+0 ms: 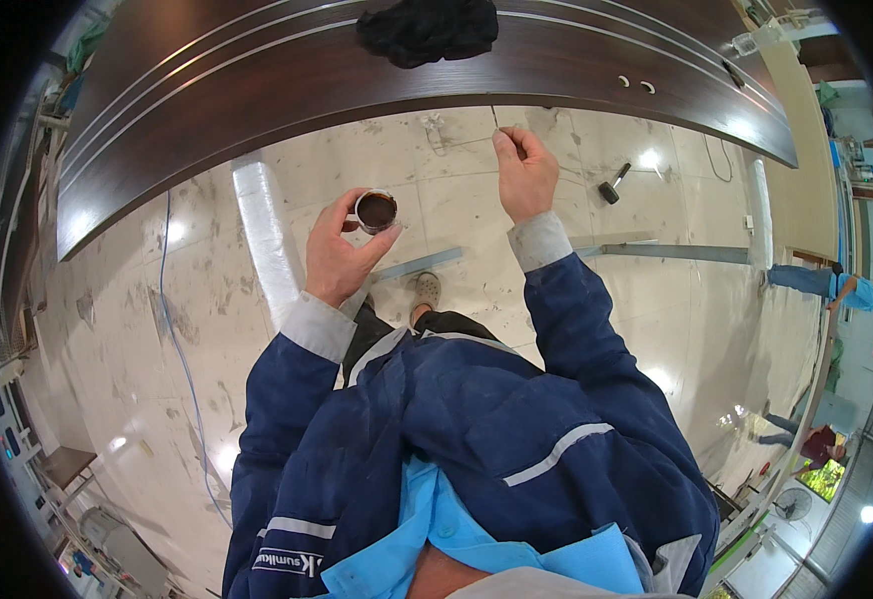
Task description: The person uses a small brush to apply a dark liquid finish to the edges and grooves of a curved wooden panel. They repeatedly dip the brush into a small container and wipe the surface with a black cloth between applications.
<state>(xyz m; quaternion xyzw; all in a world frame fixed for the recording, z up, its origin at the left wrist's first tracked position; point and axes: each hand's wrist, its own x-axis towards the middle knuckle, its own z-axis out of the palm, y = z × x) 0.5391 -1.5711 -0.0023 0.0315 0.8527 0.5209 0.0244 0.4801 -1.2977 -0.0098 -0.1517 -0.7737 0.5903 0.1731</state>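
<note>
My left hand (pixel 340 248) is wrapped round a small cup (pixel 376 211) with dark brown stuff inside, held over the floor. Further right, my right hand (pixel 526 172) pinches a thin dark stick (pixel 495 118), perhaps a fine brush. The stick's far end reaches the near edge of a long dark brown wood-look panel (pixel 287 100) with pale inlaid lines. On that panel, at the far side, lies a crumpled black cloth (pixel 429 32).
A hammer (pixel 611 187) lies on the tiled floor to the right. White wrapped bars (pixel 265 235) and a blue cable (pixel 186 369) are at left. Two small pale curved pieces (pixel 636 84) sit on the panel. Another person (pixel 846 288) stands at the far right.
</note>
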